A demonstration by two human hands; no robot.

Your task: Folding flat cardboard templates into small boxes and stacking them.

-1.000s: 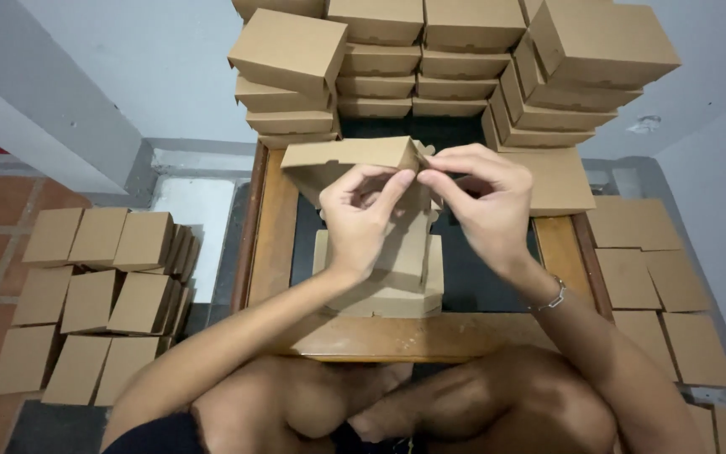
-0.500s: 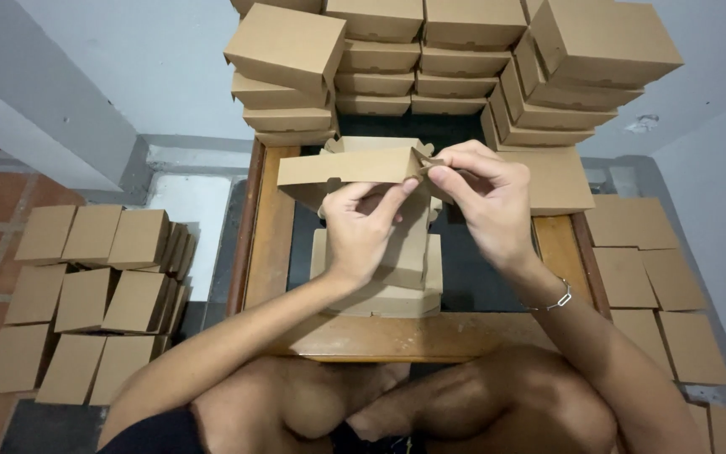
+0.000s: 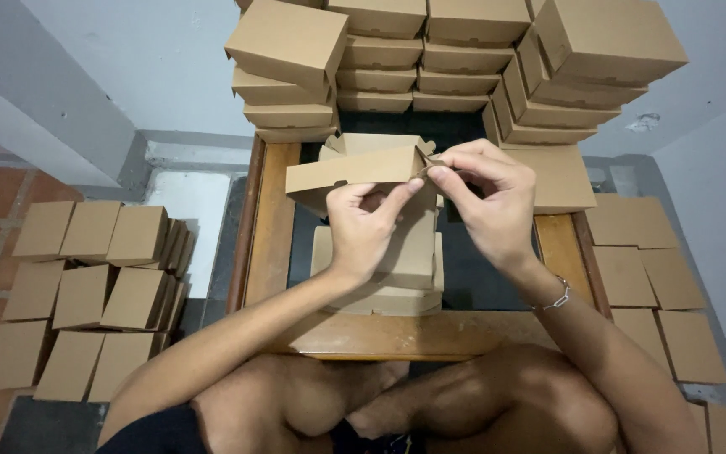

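Folded boxes (image 3: 94,294) cover the brick floor at left. Over a low wooden table (image 3: 272,227), the left hand (image 3: 363,227) grips a half-formed box (image 3: 355,168) from below, steadying it, while the right hand (image 3: 489,202) pinches a corner flap, held up where the fold is easy to see. Flat blanks (image 3: 388,286) lie beneath; finished stacks (image 3: 455,59) line the grey wall behind.

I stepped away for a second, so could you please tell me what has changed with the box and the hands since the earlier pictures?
The half-folded box has dropped slightly and tilted, its long flap now pointing left. The left hand has slid a little lower beneath it; the right hand still pinches the corner flap with its fingers. Nothing was let go. The stacked boxes and the flat blanks lie as before.
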